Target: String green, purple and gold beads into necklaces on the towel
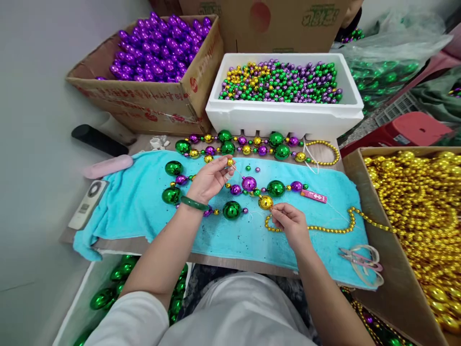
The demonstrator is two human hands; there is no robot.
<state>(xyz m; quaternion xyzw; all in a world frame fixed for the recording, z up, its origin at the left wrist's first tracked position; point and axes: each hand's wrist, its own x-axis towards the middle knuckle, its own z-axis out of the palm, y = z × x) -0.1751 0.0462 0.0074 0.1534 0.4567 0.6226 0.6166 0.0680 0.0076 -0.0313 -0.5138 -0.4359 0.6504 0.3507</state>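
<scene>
Gold bead (229, 162) pinched in left hand (209, 181); red cardboard box (201, 77) print illegible

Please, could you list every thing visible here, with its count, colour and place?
cardboard box: one, brown, purple beads inside, back left
foam box: one, white, green, purple and gold beads inside, back centre
towel: one, turquoise, centre
bead strands: several, green, purple and gold, on and behind the towel
gold bead chain: one, gold, towel's right half
scissors: one pair, pinkish, towel's right corner
remote control: one, white, left of towel
bangle: one, green, left wrist
left hand: one, pinching a small gold bead
right hand: one, fingers pinched beside the large gold bead
</scene>
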